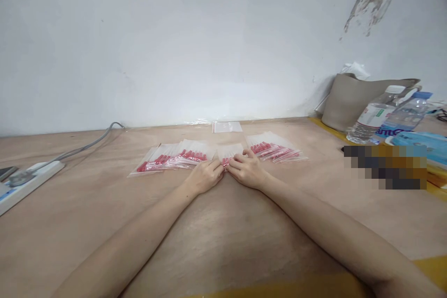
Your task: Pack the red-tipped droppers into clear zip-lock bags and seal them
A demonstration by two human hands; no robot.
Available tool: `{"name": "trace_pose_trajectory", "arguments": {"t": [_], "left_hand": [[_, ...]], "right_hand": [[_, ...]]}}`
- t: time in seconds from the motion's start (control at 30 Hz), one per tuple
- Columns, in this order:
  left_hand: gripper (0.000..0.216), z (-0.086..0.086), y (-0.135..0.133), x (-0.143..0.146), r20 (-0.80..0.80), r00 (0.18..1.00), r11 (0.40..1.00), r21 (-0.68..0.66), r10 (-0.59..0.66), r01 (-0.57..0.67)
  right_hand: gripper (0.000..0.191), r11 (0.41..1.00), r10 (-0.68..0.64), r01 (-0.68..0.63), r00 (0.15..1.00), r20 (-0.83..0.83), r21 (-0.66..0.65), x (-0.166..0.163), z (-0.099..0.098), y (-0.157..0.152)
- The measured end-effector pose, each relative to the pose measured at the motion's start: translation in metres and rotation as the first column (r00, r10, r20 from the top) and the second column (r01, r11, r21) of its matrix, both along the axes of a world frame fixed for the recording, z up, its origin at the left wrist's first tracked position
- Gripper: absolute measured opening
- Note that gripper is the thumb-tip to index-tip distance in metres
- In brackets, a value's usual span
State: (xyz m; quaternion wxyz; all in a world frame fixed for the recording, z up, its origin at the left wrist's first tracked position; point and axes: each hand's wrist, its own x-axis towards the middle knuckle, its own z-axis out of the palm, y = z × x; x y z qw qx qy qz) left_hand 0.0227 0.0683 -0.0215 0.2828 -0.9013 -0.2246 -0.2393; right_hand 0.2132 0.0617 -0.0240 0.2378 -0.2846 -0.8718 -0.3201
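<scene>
Both my hands rest on the wooden table [104,205], meeting over one small clear zip bag [229,152] with red pieces in it. My left hand [205,176] pinches the bag's near edge with curled fingers. My right hand [247,169] presses on the same bag from the right, fingers bent together. A fanned row of similar bags with red pieces [171,157] lies to the left of my hands. Another overlapping group of such bags [275,149] lies to the right.
An empty clear bag [226,126] lies near the wall. A white power strip [28,180] with a grey cable sits at the left. At the right stand a grey bag [352,100], two water bottles [375,116] and a blue packet [422,142].
</scene>
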Motion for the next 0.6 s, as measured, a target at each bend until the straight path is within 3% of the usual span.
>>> {"name": "trace_pose_trajectory", "arguments": {"t": [0.37, 0.6], "left_hand": [[0.028, 0.000, 0.000, -0.003, 0.039, 0.999, 0.999, -0.052, 0.008, -0.006], [0.030, 0.003, -0.002, -0.002, 0.044, 0.999, 0.997, -0.075, 0.024, -0.021]], "right_hand": [[0.027, 0.995, -0.095, 0.093, 0.993, -0.063, -0.032, 0.046, -0.001, -0.004], [0.032, 0.978, -0.208, 0.208, 0.977, -0.041, 0.001, 0.049, -0.003, -0.002]]}}
